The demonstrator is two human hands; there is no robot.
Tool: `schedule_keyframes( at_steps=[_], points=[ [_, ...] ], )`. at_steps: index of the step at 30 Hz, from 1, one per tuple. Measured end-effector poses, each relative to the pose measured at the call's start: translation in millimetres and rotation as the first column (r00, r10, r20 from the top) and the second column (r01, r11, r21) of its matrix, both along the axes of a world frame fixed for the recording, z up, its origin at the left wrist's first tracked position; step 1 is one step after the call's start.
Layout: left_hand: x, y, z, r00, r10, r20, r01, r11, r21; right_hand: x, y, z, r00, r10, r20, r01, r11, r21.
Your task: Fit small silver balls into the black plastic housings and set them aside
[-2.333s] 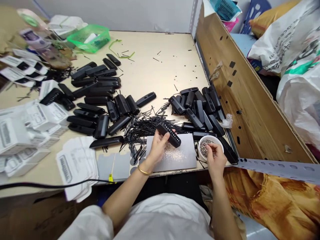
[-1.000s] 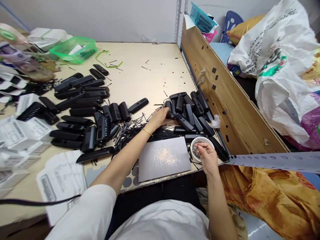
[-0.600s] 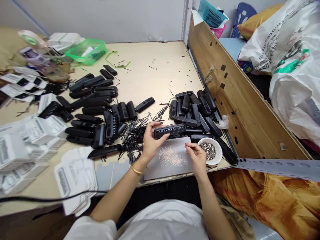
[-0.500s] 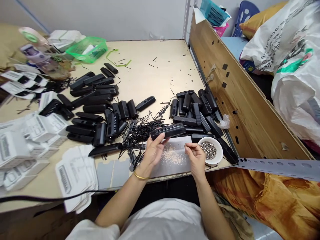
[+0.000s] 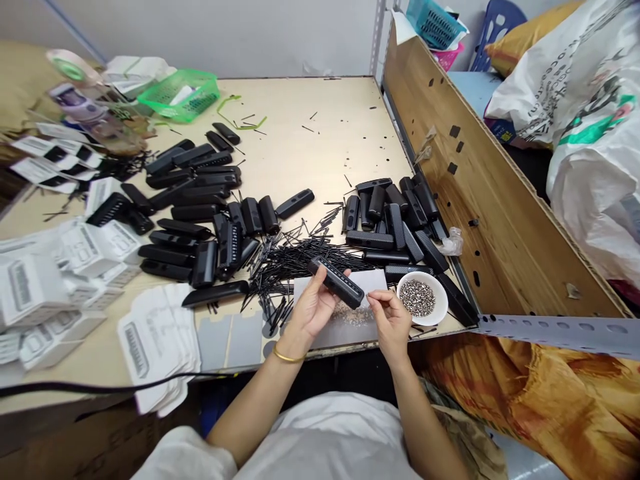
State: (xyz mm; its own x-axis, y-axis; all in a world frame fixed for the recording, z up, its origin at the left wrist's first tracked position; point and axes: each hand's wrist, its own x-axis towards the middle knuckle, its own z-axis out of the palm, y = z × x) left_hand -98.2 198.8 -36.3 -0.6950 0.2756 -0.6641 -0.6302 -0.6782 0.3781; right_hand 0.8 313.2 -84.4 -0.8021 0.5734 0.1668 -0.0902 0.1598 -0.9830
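Observation:
My left hand (image 5: pixel 311 308) grips a long black plastic casing (image 5: pixel 339 283) with a row of small holes, tilted over the grey mat (image 5: pixel 375 279). My right hand (image 5: pixel 390 319) is pinched at the casing's lower right end, fingers pressed together on something too small to make out. A white bowl (image 5: pixel 423 299) of small metal pieces sits just right of that hand. Small shiny bits lie scattered on the mat under the hands.
A pile of black casings (image 5: pixel 395 217) lies behind the bowl, and more casings (image 5: pixel 195 200) spread to the left. Thin black pins (image 5: pixel 290 260) are heaped in the middle. White boxes (image 5: pixel 60 260) and cards (image 5: pixel 150 333) lie left, a green basket (image 5: pixel 180 93) far back, a wooden side board (image 5: pixel 490 213) right.
My left hand reached into the right pile, took a casing and brought it back over the mat. My right hand left the bowl and came up to the casing's end.

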Motion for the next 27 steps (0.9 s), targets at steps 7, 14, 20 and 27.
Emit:
schedule_keyframes(
  at_steps=[7,14,20,27],
  points=[
    [8,9,5.6,0.995,0.040,0.091,-0.046,0.997,0.069,2,-3,6.0,0.992,0.005,-0.123,0.028,0.963,0.268],
    [10,9,6.8,0.997,0.064,0.044,-0.066,0.996,0.055,-4,-4,13.1,0.978,0.011,-0.210,0.093,0.873,0.478],
    [14,10,9.2,0.998,0.053,0.013,-0.054,0.997,0.047,-2,-2,8.9,0.993,-0.011,-0.116,0.045,0.954,0.297],
    [15,11,6.8,0.996,0.081,0.025,-0.082,0.996,0.025,-5,0,6.7,0.999,0.020,-0.039,-0.011,0.974,0.226]
  ],
)
